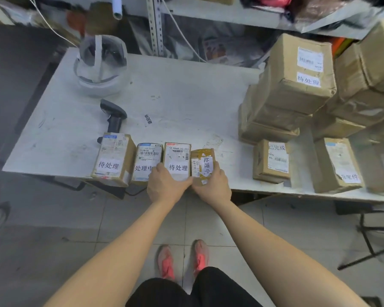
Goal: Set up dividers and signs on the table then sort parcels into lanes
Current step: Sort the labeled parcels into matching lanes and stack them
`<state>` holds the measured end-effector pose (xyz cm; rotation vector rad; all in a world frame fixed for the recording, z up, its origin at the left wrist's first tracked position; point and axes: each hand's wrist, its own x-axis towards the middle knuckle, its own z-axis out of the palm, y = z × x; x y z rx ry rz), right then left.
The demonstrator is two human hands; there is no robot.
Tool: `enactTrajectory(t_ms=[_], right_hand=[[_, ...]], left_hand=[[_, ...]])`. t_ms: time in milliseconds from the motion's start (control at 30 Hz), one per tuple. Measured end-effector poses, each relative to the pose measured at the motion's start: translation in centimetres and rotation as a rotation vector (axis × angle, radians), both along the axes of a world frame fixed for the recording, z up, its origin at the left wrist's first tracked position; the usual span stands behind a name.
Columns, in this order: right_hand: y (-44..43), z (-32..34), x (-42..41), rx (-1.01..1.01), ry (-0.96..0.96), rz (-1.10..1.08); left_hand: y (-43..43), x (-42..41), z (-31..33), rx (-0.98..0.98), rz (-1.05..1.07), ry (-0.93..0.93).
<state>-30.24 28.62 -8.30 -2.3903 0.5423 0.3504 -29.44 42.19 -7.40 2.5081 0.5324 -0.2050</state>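
Several small cardboard parcels with white paper labels stand in a row at the front edge of the white table point(169, 100). My left hand point(164, 185) grips the near end of the third parcel point(177, 158). My right hand point(213, 185) holds the smallest, tape-wrapped parcel point(203, 162) at the row's right end. To the left of these stand two more labelled parcels point(114, 158) point(146, 162). A small paper sign point(148, 119) lies flat mid-table.
A black barcode scanner point(113, 118) lies behind the row. A grey-white headset point(100, 65) sits at the back left. A tall stack of cardboard boxes point(297, 85) fills the right side, with two single boxes point(272, 160) point(337, 165) in front. Shelving stands behind the table.
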Motion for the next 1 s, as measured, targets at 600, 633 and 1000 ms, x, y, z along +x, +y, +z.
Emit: enactTrajectory(t_ms=[600,633,1000], right_hand=[[-1.7,1.5,0.2,-0.083,0.024,-0.075],[-1.8,1.3,0.1,-0.081,0.029,-0.074],[-5.2,1.1,-0.7,-0.003,-0.018,0.031]], left_hand=[[-0.4,1.2,1.3,0.023,-0.115,0.002],[-0.5,1.2,1.1,0.031,-0.118,0.014],[-2.8,1.1,1.7,0.299,-0.214,-0.093]])
